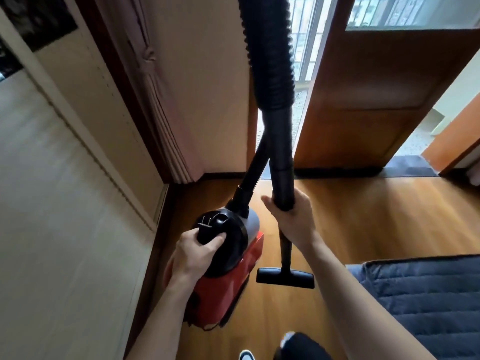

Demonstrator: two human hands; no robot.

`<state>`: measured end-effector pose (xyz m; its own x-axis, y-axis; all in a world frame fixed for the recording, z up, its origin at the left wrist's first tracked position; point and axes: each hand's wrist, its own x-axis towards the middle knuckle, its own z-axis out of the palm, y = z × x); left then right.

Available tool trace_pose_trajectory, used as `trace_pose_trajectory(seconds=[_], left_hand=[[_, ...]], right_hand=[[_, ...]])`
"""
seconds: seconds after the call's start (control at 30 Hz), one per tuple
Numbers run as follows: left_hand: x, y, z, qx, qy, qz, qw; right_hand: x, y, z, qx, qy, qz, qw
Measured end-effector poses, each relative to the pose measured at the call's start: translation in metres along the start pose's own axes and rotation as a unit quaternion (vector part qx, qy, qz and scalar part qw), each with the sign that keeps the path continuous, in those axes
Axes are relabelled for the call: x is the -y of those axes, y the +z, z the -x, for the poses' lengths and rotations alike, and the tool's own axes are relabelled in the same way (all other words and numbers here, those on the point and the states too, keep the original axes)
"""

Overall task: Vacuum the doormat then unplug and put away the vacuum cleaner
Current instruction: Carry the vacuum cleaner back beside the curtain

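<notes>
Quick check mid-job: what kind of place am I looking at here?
Probably a home, a room by a balcony doorway: wood floor, tied-back curtain, wooden door standing open toward barred windows.

vacuum cleaner [228,289] red, black | hose [270,55] black | quilt [426,300] blue

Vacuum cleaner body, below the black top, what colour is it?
The vacuum cleaner body is red, seen best in the head view.

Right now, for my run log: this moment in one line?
left hand: grips plug against vacuum cleaner | right hand: grips wand | plug: prongs bare, unplugged | floor nozzle: beside vacuum cleaner
</notes>
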<state>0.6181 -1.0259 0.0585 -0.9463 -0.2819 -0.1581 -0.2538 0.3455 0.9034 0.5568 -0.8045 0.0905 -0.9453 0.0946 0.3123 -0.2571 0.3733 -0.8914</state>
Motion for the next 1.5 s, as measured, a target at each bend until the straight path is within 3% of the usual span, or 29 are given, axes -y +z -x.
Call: trace_pose_trajectory(seconds=[0.33,0.87,1.13,1.5], left_hand=[[-0.025,0.046,-0.127,-0.056,-0.025,-0.007,0.998],[-0.110,0.130,-0.376,-0.120,-0.094,-0.057,0.987],[-0.120,0.123,-0.420,-0.173,-0.099,-0.081,0.977],[-0.088,0.094,-0.442,-0.190,-0.109,-0.095,0.971]], right_hand=[[-0.058,0.024,-0.167,-0.003,0.000,-0.031,1.000],[-0.136,0.069,-0.487,0.105,-0.017,-0.045,0.993],[-0.146,0.105,-0.545,0.146,-0.024,-0.078,0.986],[-0.148,0.162,-0.549,0.158,-0.030,-0.067,0.985]])
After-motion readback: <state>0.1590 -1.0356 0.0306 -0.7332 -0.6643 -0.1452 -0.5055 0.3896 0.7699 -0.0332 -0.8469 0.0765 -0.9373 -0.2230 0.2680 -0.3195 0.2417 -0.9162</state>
